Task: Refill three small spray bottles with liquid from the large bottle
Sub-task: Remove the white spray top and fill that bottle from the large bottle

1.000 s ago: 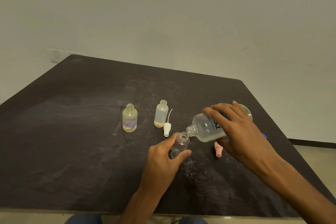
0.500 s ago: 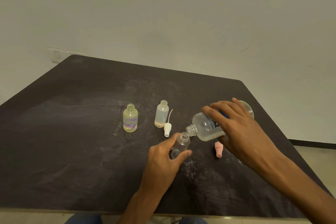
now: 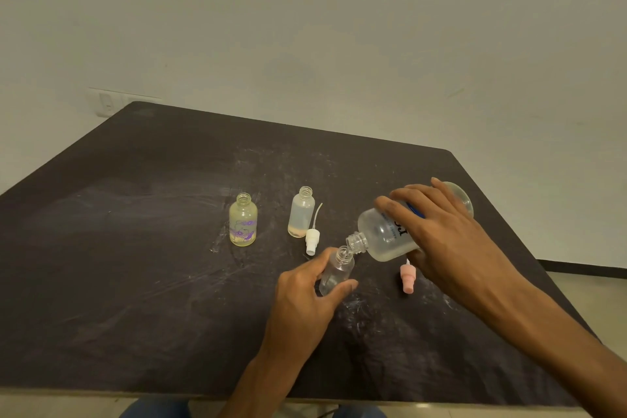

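We've got the left hand (image 3: 305, 295) wrapped round the small clear spray bottle (image 3: 334, 273), thumb one side, fingers (image 3: 342, 287) the other, closed on its body and holding it tilted w/ its open neck toward the right. The right hand (image 3: 448, 241) grips the large clear round-shouldered bottle w/ blue lettering (image 3: 386, 236) from above, fingers curled over it, tipped nearly flat so its mouth sits just at the small neck. Mouths look touching or v. close; can't tell if liquid is running yet.

To do this well, we judge:
- Keep the big mouth right over the small neck; that opening is narrow, so any drift sends liquid onto the dark scuffed counter (image 3: 135, 282).
- Raise the big bottle's base slowly. It looks only part full, so flow should start late, then surge.
- Bring the small bottle closer to upright as it fills, else it spills from the lip.
- Stop short of the neck; the pump stem needs room.

Still to do, by the look of it: the frosted small bottle w/ a bit of pinkish liquid at the bottom (image 3: 301, 214) and the yellowish small bottle w/ purple print (image 3: 243, 222) stand open, further back-left. The white spray pump w/ thin tube (image 3: 312, 239) lies beside the frosted one; the pink spray pump (image 3: 406, 280) lies just under the big bottle, near the right hand. Mind not to knock it.
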